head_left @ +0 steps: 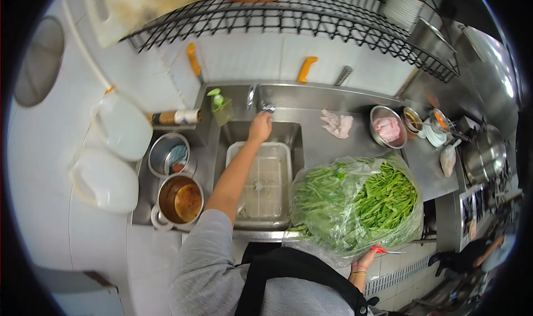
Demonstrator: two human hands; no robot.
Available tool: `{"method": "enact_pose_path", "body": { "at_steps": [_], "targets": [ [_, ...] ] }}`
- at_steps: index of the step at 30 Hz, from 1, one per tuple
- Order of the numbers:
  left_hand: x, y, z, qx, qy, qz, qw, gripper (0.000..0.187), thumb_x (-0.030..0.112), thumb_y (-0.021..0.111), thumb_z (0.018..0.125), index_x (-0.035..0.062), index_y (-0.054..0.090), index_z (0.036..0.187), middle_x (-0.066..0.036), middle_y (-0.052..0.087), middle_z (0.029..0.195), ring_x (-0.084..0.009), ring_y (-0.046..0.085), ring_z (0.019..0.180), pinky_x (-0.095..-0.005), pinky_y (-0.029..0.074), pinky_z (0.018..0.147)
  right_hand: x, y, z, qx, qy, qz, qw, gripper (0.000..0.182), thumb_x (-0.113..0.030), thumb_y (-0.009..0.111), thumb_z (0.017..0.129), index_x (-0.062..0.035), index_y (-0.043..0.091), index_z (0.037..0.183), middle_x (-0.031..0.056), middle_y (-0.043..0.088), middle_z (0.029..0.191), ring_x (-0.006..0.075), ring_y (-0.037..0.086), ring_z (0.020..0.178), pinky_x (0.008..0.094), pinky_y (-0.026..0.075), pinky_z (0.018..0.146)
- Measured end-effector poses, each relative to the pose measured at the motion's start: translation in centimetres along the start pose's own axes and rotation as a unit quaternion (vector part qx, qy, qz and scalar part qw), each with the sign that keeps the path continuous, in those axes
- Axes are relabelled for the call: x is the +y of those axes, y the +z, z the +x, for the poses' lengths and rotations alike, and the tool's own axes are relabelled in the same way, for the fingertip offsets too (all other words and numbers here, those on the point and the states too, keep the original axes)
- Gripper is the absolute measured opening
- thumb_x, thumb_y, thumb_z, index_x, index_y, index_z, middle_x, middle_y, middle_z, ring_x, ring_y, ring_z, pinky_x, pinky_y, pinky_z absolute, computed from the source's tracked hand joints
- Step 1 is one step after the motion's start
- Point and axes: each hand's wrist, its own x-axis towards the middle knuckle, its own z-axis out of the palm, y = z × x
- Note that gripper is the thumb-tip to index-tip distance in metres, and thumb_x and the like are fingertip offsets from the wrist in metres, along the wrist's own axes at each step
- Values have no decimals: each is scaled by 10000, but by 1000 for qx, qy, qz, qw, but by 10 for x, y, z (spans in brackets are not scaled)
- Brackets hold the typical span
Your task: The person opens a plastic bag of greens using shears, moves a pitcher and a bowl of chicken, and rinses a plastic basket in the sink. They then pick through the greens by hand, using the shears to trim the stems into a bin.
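Note:
My left hand [260,128] reaches across the sink [222,128] to the metal tap [267,108] at its back edge, with its fingers closed on it. Below that arm a white plastic basket [285,149] sits in the basin. Down by the counter's front edge, my right hand [363,260] grips red-handled scissors [379,250], blades pointing right. That hand is against the underside of a large clear plastic bag [355,202] full of leafy green vegetables [387,196]. The bag rests on the counter right of the basin and partly hides the hand.
Left of the basin stand a metal pot with a cloth [169,154], a pot with brown residue [182,198] and a soap bottle [222,106]. A pink cloth [337,123] and a steel bowl [388,127] lie right. A wire rack [322,11] hangs above. People are far right.

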Motion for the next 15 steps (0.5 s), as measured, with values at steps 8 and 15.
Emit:
{"method": "enact_pose_path", "body": {
  "at_steps": [8, 15],
  "targets": [
    [-57, 73, 118, -359, -7, 268, 894, 324, 41, 545, 754, -17, 532, 1072, -203, 607, 961, -351, 597, 892, -420, 489, 773, 6, 15, -5, 63, -35, 52, 996, 486, -398, 437, 894, -33, 410, 1214, 79, 476, 1197, 208, 447, 1080, 343, 324, 958],
    [-37, 54, 87, -310, 32, 263, 913, 329, 72, 546, 782, -19, 500, 1095, -197, 516, 1153, -355, 619, 812, -409, 486, 770, 28, 7, 5, 160, -125, -40, 978, 454, -407, 409, 898, -49, 458, 1173, 49, 527, 1121, 196, 502, 1020, 323, 389, 895]
  ]
}}
